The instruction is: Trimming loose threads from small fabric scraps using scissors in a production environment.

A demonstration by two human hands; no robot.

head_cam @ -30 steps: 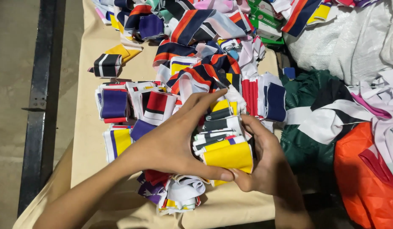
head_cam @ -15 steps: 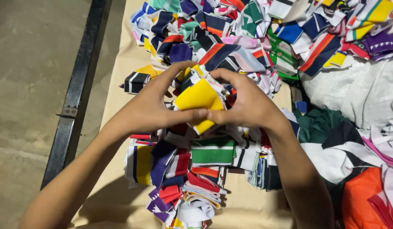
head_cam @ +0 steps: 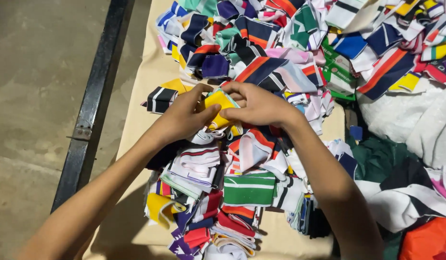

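Floor: bare grey concrete (head_cam: 35,96) fills the far left of the view.
Metal bar: a dark flat bar (head_cam: 90,108) with a small bracket runs down the picture between the floor and the tabletop edge.
Tabletop: covered in a tan sheet (head_cam: 141,106), bare along its left strip and piled with cloth everywhere else.
Striped piece: a black and white striped piece (head_cam: 160,98) lies alone on the tan sheet, just beside the left hand.
Left hand: the left hand (head_cam: 182,118) reaches in from the lower left; its grip is closed, thumb and fingers pinching the left side of the yellow cloth piece.
Yellow cloth piece: a small folded yellow cloth piece (head_cam: 219,103) is held between both hands, above the middle of the pile.
Right hand: the right hand (head_cam: 259,103) comes in from the lower right; its grip is closed on the right side of the same yellow piece, fingertips touching those of the left hand.
Green band: a folded green piece with white stripes (head_cam: 249,188) lies in the pile below the hands, between the two forearms.
Cloth pile: many folded striped collar strips (head_cam: 280,33) in blue, red, white and orange spread across the top.
Right edge: white fabric (head_cam: 415,120), dark green fabric (head_cam: 377,159) and an orange piece (head_cam: 427,240) lie heaped together.
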